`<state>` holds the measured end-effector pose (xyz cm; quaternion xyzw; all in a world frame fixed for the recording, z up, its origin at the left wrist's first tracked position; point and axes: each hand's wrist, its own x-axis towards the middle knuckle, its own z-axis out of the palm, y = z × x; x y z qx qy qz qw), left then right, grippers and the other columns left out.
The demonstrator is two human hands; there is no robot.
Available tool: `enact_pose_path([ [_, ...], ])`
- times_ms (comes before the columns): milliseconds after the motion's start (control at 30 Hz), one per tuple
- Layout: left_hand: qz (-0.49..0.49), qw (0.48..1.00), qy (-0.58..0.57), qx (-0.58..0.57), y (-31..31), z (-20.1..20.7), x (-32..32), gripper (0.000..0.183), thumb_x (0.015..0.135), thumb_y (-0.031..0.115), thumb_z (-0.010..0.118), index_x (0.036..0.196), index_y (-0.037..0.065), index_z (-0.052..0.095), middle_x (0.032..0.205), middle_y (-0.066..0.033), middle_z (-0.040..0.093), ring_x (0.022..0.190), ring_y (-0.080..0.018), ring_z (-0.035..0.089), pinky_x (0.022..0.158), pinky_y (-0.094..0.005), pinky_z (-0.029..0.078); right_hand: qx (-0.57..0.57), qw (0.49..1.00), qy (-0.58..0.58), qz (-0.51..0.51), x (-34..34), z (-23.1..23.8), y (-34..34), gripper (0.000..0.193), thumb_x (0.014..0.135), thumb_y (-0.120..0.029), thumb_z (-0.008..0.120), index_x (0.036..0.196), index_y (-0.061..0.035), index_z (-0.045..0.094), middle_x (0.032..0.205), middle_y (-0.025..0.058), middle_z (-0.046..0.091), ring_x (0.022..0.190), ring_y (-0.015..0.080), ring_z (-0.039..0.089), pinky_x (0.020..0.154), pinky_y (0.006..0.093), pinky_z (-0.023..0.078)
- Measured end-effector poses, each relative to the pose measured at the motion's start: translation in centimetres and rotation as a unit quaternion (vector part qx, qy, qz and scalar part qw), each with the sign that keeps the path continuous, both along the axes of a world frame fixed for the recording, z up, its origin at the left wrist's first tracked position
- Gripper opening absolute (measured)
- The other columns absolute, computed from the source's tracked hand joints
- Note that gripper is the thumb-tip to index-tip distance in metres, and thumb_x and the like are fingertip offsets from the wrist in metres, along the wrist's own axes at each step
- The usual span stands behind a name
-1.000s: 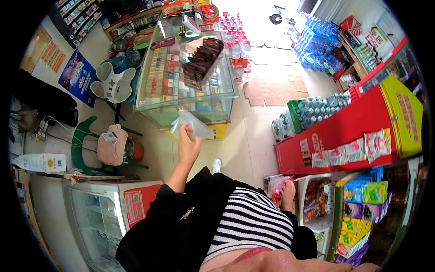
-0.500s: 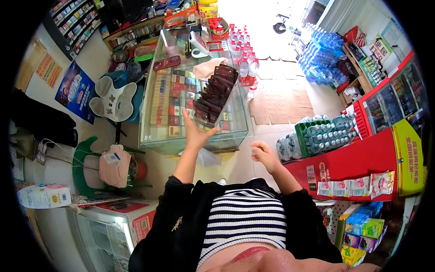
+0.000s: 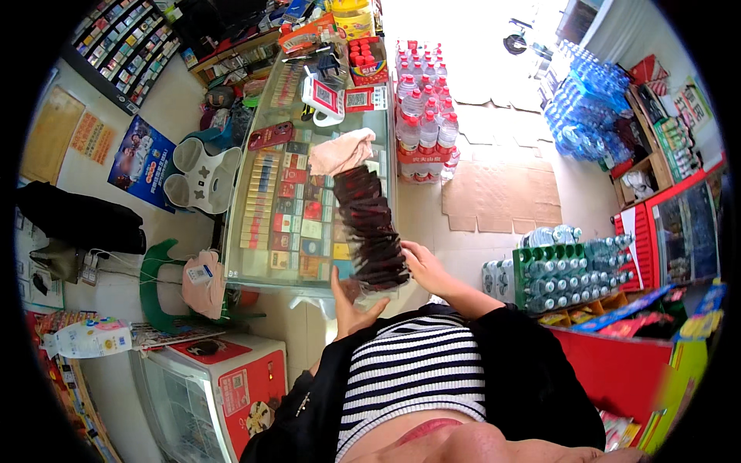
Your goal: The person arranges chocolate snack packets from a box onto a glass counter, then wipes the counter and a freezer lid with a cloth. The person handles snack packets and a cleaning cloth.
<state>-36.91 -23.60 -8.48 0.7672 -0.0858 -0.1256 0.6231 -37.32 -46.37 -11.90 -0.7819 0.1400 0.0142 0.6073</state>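
Note:
A clear tray [image 3: 390,292] packed with a row of dark red-brown packets [image 3: 370,224] lies lengthwise along the right side of the glass counter [image 3: 251,279], its near end at the counter's front corner. My left hand [image 3: 353,307] cups the near left corner of that tray, thumb and fingers apart around it. On the opposite side, my right hand [image 3: 423,266] presses its fingers to the tray's right wall near the same end. Part of each hand's fingertips is hidden by the tray. Touching the far end of the packets is a crumpled pink cloth [image 3: 342,152].
On the counter are a red phone [image 3: 272,135] and a white payment stand [image 3: 323,100]. Shrink-wrapped water bottles [image 3: 426,116] stand beyond its right side. A green crate of bottles [image 3: 552,270] is to my right, a green chair [image 3: 158,285] to my left.
The tray has swung from a diagonal and come nearer to me. My left hand has moved to its near corner; my right hand has come up from the side onto its right wall.

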Motion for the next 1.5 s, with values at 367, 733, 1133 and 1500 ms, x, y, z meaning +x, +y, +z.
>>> enact_pose_path([
  [367,-0.031,0.957,0.183,-0.225,-10.0,-2.5,2.1,0.11,0.093,0.053,0.071,0.163,0.024,-0.008,0.118,-0.0181,0.059,0.105,-0.0305,0.064,0.096,-0.0478,0.053,0.565,0.805,0.115,0.142,0.7,0.3,-16.0,0.08,0.097,-0.015,0.062,0.164,-0.0115,0.019,0.161,0.0079,0.037,0.144,0.0224,0.044,0.113,0.0421,0.042],
  [733,0.084,0.931,0.327,-0.142,-20.0,-4.0,10.6,0.095,0.103,0.058,0.048,0.162,0.019,-0.015,0.133,-0.0267,0.057,0.113,-0.0349,0.063,0.095,-0.0458,0.053,0.347,0.893,0.041,0.285,12.2,4.0,-25.9,0.096,0.083,-0.021,0.071,0.164,-0.0082,0.021,0.16,0.0122,0.037,0.144,0.021,0.04,0.121,0.0362,0.029],
  [1133,0.044,0.949,-0.184,0.253,-25.4,3.3,26.6,0.057,0.09,0.018,0.073,0.143,0.009,0.053,0.117,-0.0155,0.062,0.114,-0.0331,0.058,0.103,-0.0432,0.044,0.486,0.864,0.081,0.102,28.8,1.7,-51.9,0.084,0.076,-0.025,0.069,0.151,0.0038,0.043,0.149,0.0155,0.052,0.136,0.0267,0.052,0.116,0.0409,0.039],
  [1500,0.337,0.752,-0.145,0.547,-29.4,-0.7,33.9,0.087,0.086,0.054,0.065,0.149,0.001,0.037,0.155,-0.0327,0.032,0.144,-0.0526,0.028,0.115,-0.0664,0.023,0.416,0.903,0.049,-0.093,35.7,0.2,-67.8,0.074,0.085,-0.036,0.064,0.148,-0.0007,0.047,0.145,0.0146,0.056,0.129,0.0309,0.057,0.111,0.0461,0.045],
])
